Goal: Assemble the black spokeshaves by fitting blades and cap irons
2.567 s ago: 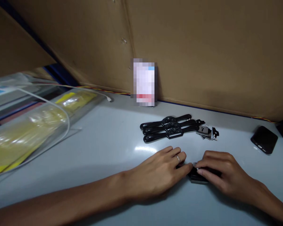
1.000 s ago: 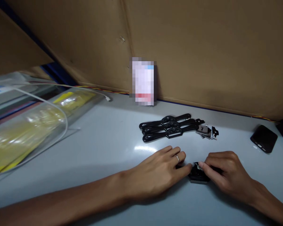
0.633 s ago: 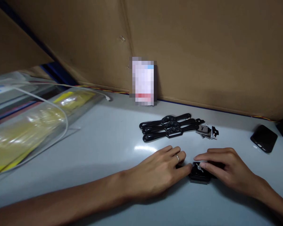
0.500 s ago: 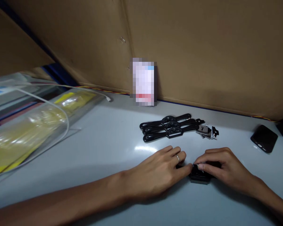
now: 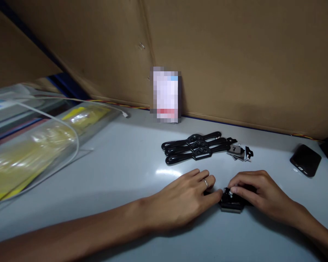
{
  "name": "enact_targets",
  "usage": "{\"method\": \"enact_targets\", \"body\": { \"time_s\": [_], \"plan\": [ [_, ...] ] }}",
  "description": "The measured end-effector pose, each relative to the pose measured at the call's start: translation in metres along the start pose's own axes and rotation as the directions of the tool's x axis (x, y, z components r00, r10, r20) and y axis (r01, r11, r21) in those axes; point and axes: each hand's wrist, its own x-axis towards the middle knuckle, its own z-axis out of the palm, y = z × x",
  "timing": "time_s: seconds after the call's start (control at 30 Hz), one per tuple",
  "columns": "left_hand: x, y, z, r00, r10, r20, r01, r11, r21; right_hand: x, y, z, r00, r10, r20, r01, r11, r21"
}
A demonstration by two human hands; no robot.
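Observation:
A black spokeshave (image 5: 233, 205) lies flat on the table between my hands, with a small silvery screw (image 5: 230, 194) showing on its body. My left hand (image 5: 190, 198), palm down and wearing a ring, is closed over one handle, which the fingers mostly hide. Thumb and index finger of my right hand (image 5: 258, 191) pinch at the screw; the other handle is under that hand. Beyond them, three more black spokeshaves (image 5: 198, 147) lie overlapping side by side. A small pile of flat grey blades (image 5: 235, 151), black cap pieces (image 5: 249, 151) and screws sits at their right end.
A black phone (image 5: 306, 160) lies at the right. Clear plastic bags with yellow sheets (image 5: 43, 145) cover the left side, a white cable (image 5: 78, 140) looped over them. A blurred-out card or screen (image 5: 166, 96) leans against the cardboard wall (image 5: 235, 54) at the back.
My right fingertips have shifted slightly to the right and up, uncovering more of the screw on the spokeshave. My left hand stays in place.

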Motion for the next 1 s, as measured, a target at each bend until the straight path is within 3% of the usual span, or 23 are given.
{"method": "enact_targets", "body": {
  "time_s": [0.17, 0.27, 0.37, 0.63, 1.0],
  "plan": [
    [-0.001, 0.0, 0.001, 1.0, -0.006, 0.005, 0.006, 1.0, 0.014, -0.005, -0.001, 0.004, 0.999, -0.049, 0.012, 0.051, 0.977, -0.207],
    [-0.001, 0.001, 0.001, 1.0, -0.001, 0.002, 0.001, 1.0, 0.015, -0.01, -0.004, 0.01, 0.992, -0.129, -0.005, 0.114, 0.893, -0.436],
    [-0.002, 0.001, 0.0, 1.0, 0.001, 0.006, -0.001, 1.0, 0.014, -0.012, -0.005, 0.016, 0.985, -0.175, -0.001, 0.147, 0.831, -0.536],
    [-0.002, 0.0, 0.002, 0.999, -0.005, 0.032, 0.006, 1.0, -0.009, -0.013, -0.005, 0.006, 0.982, -0.189, 0.019, 0.184, 0.922, -0.342],
    [-0.001, 0.001, 0.0, 1.0, -0.005, 0.016, 0.005, 1.0, -0.009, -0.017, -0.008, -0.001, 0.968, -0.239, 0.077, 0.25, 0.926, -0.282]
  ]
}}
